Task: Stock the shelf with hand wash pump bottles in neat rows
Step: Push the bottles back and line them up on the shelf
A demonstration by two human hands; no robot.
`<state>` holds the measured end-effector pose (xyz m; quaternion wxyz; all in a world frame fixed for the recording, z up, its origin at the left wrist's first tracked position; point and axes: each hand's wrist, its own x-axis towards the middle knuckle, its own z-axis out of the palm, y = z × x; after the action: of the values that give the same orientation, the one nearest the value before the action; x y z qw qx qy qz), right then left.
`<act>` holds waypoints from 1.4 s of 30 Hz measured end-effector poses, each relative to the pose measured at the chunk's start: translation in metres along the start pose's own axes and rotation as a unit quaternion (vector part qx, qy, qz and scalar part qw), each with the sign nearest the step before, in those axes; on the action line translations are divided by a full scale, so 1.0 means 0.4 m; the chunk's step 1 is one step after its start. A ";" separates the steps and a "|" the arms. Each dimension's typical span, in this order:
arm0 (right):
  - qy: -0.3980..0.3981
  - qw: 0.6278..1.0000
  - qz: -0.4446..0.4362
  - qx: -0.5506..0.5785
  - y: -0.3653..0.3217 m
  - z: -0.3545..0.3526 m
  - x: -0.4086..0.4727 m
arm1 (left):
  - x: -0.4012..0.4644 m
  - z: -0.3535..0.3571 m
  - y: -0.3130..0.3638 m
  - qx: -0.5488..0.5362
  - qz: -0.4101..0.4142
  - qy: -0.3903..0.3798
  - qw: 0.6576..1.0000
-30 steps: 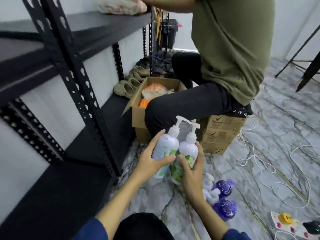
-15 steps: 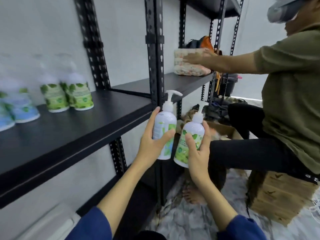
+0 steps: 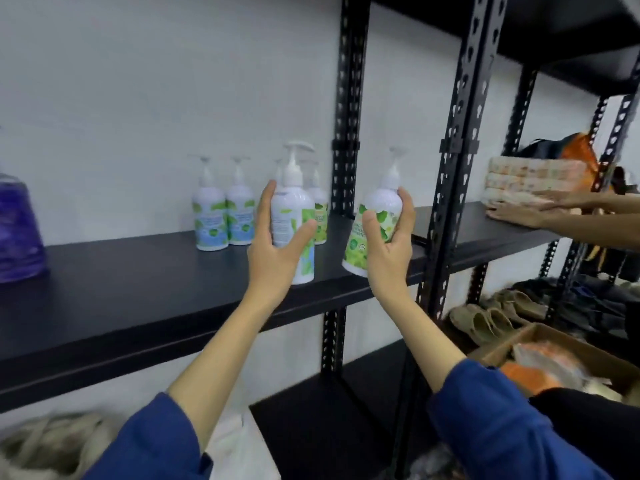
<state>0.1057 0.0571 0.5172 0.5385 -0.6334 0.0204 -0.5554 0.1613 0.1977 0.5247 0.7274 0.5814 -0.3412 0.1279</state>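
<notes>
My left hand (image 3: 277,251) grips a white pump bottle with a green label (image 3: 294,216), upright over the black shelf (image 3: 138,289). My right hand (image 3: 391,244) holds a second white and green pump bottle (image 3: 375,216), tilted slightly, near the shelf's right end. Behind them, several matching hand wash bottles (image 3: 225,216) stand in a row against the wall. A purple bottle (image 3: 17,230) sits at the shelf's far left, partly cut off.
Black perforated uprights (image 3: 450,168) stand just right of my right hand. Another person's hands (image 3: 540,209) press a stack of packets (image 3: 533,181) on the neighbouring shelf. Below right lie sandals (image 3: 491,317) and an open cardboard box (image 3: 561,358).
Both hands have lifted the two bottles from floor level up to the shelf. My view has swung left and up, bringing the row of bottles closer.
</notes>
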 end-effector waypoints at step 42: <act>-0.218 0.942 -0.076 -0.244 0.236 0.326 0.153 | 0.142 -0.171 -0.069 0.147 -0.030 0.127 0.981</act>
<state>0.2776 0.0654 0.5180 0.3145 -0.8505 -0.0108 -0.4214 0.2428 0.2415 0.5342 0.6751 0.6710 -0.2061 0.2271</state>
